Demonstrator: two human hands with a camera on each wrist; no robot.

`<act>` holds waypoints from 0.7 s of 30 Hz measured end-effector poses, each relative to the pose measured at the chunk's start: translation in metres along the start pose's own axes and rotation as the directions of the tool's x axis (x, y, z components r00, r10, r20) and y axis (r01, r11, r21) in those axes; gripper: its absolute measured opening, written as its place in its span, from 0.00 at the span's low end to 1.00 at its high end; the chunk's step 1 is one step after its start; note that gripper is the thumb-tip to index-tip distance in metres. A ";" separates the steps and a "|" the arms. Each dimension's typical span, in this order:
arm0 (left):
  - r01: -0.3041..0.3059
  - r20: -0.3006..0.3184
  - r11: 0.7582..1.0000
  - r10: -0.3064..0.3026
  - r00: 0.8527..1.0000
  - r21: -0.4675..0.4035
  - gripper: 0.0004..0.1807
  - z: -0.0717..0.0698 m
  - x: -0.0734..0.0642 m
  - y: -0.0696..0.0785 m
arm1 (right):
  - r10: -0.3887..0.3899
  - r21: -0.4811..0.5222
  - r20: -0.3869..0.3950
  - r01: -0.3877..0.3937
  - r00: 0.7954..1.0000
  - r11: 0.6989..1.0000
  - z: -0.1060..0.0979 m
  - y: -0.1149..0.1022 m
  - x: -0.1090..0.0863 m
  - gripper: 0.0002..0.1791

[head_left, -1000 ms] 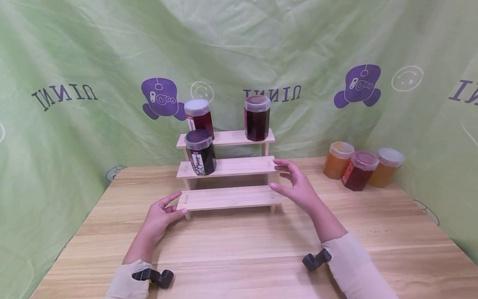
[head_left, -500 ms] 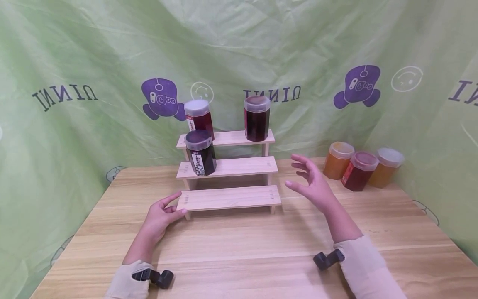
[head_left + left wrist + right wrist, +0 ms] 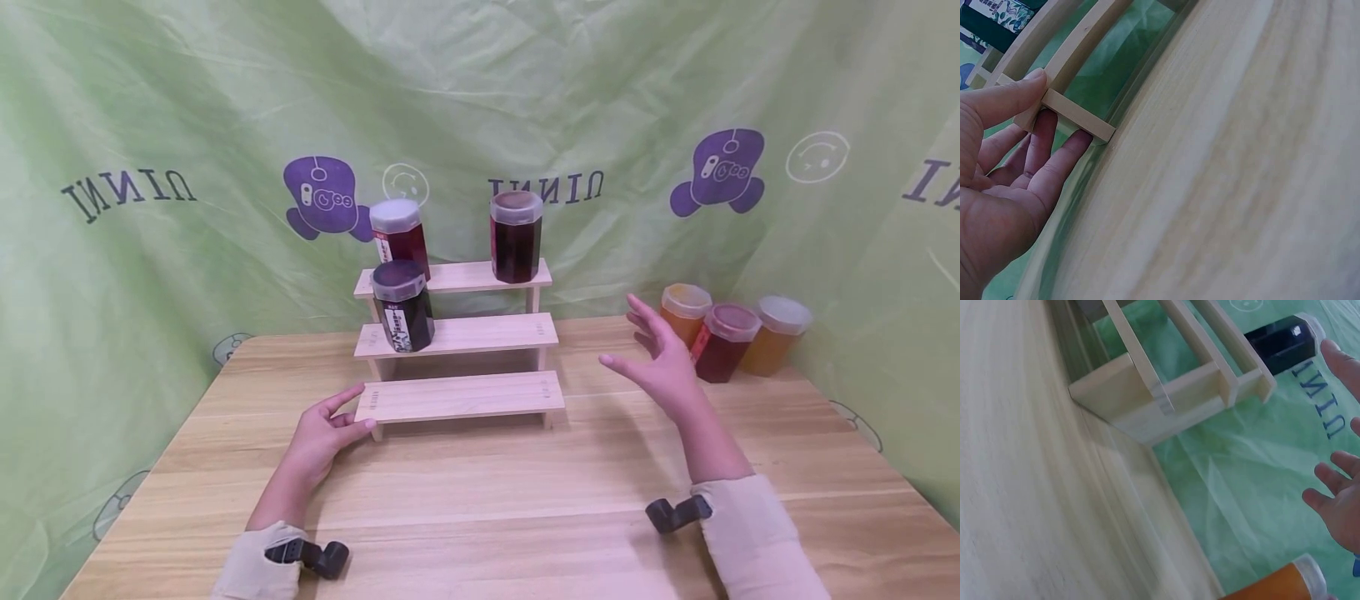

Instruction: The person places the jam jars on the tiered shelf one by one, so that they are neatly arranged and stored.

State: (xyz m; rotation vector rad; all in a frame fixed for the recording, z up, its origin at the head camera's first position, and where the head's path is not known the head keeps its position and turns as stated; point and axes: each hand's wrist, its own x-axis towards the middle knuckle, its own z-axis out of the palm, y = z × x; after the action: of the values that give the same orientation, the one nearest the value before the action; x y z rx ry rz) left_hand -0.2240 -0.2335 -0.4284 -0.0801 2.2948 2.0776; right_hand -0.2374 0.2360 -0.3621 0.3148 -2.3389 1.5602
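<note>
Several mirrored "UINNI" prints (image 3: pixel 142 190) on curtain (image 3: pixel 480 92); left hand (image 3: pixel 318 437) pinches rack (image 3: pixel 461 397), right hand (image 3: pixel 667 367) wide.

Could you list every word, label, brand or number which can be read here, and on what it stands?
"UINNI": on the green cloth, repeated; letters look flipped, right to left; spelling uncertain.
Middle dark jar: label too small to read.
Top-left red jar, top-right dark jar, right-hand red jar: labels too small or turned away.
Lowest step: dark marks at its ends, unreadable.
Nothing else is readable.
</note>
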 end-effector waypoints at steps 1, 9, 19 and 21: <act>0.001 -0.001 1.000 -0.001 1.000 -0.002 0.40 0.000 0.000 0.000 | 0.006 0.000 -0.014 -0.006 1.000 1.000 -0.003 0.001 0.000 0.52; 0.003 0.011 1.000 -0.002 1.000 -0.028 0.40 0.000 0.000 -0.001 | 0.051 -0.031 -0.061 -0.053 0.997 0.998 -0.022 0.003 -0.002 0.51; -0.005 0.026 0.999 0.006 1.000 -0.039 0.40 0.000 0.000 -0.001 | 0.089 -0.019 -0.123 -0.092 0.988 0.996 -0.040 0.009 -0.004 0.49; -0.004 0.021 0.999 0.004 1.000 -0.032 0.40 0.000 0.000 0.000 | 0.100 -0.017 -0.144 -0.104 0.984 0.994 -0.044 0.009 -0.004 0.48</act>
State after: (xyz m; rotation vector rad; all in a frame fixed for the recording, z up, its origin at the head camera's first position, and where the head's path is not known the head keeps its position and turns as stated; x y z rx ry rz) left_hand -0.2242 -0.2339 -0.4286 -0.0547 2.2520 2.1070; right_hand -0.2308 0.2806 -0.3556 0.0749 -2.2933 1.5438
